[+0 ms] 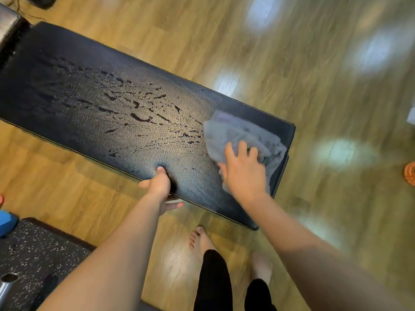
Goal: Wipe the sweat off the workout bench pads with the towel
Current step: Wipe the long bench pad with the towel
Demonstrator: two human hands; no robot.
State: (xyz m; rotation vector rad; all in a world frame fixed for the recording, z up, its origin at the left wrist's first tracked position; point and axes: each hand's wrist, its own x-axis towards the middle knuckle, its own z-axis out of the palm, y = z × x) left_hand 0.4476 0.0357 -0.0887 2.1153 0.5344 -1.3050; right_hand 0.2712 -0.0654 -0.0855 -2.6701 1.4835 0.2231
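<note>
Right hand (243, 170) pressing flat, fingers spread, on grey towel (242, 133) at bench pad (89, 90) end. Left hand (160, 187) clamping near edge, thumb on top, fingers mostly hidden beneath. Droplets (141, 117) left of towel. Far pad end cut off; towel blurred.

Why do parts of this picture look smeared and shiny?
Head view: the right hand and crumpled grey towel are motion-blurred; overhead lights glare as pale patches on the glossy wooden floor; sheen on the black padded bench outlines the dark sweat droplets.
</note>
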